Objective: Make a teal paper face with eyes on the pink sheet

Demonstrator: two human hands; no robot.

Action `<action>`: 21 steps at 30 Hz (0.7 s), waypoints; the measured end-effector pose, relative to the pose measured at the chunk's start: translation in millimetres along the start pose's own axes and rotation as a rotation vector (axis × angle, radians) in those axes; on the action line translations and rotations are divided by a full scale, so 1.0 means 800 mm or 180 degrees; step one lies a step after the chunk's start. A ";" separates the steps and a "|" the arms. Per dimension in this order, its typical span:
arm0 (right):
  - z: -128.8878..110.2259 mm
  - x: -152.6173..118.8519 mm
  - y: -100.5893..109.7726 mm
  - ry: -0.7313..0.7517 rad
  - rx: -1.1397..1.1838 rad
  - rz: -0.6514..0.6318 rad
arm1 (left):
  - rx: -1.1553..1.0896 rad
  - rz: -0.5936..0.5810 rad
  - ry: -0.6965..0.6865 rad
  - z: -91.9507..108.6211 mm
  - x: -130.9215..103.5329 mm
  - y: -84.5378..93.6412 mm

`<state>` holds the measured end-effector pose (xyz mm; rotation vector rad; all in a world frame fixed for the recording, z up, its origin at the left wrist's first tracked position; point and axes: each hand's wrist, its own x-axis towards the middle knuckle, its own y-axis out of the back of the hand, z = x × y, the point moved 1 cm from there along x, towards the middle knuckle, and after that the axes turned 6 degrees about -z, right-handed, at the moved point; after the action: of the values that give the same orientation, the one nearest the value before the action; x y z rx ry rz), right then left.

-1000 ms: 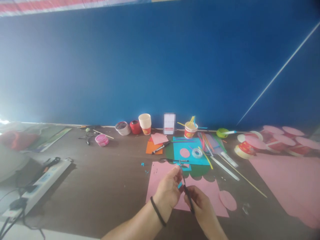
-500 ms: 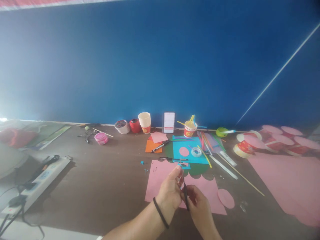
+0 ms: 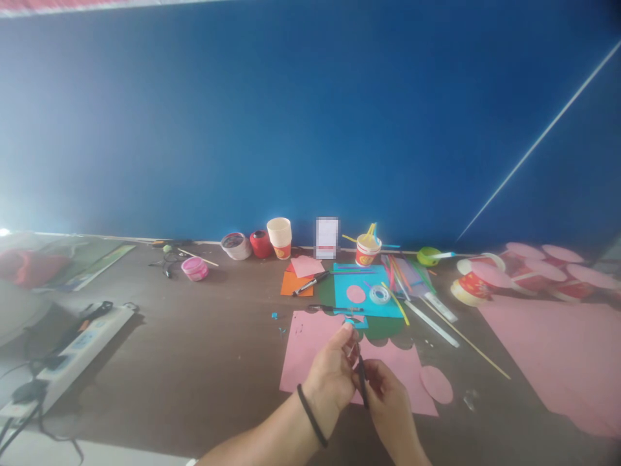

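Note:
My left hand [image 3: 334, 369], with a black band on its wrist, pinches a small blue paper piece [image 3: 349, 321] at its fingertips. Close on its right, my right hand [image 3: 385, 388] is closed around black-handled scissors [image 3: 363, 382], whose blades point up toward the left fingers. Both hands are over a pink sheet [image 3: 303, 349] with scalloped cut-outs along its upper edge. A pink paper disc [image 3: 436, 384] lies at the sheet's right side. Blue scraps [image 3: 274, 316] lie left of the sheet.
Behind the hands are a blue sheet [image 3: 344, 285] with a tape roll [image 3: 380, 295], a pen [image 3: 334, 308] and a cup of strips [image 3: 368, 249]. Pink-topped cups [image 3: 473, 287] and a large pink sheet [image 3: 557, 356] are at right. A power strip [image 3: 92, 343] lies left.
The scissors have tilted slightly between my hands, which otherwise keep nearly the same pose. The whole view has shifted a little, with the table items appearing slightly further left.

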<state>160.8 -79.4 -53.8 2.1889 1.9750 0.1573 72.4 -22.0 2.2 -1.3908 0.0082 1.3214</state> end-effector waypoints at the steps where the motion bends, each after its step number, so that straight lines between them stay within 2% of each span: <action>1: 0.001 0.000 0.000 0.0000 0.0004 -0.0014 | -0.0016 0.0008 -0.0010 0.000 0.000 0.000; 21: 0.004 0.000 0.002 -0.0092 -0.0045 -0.0020 | -0.0101 -0.0040 0.0086 -0.005 0.007 0.007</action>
<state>163.4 -79.6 -56.9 2.1638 1.9591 0.1374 73.5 -22.9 -6.8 -1.4332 -0.0032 1.2974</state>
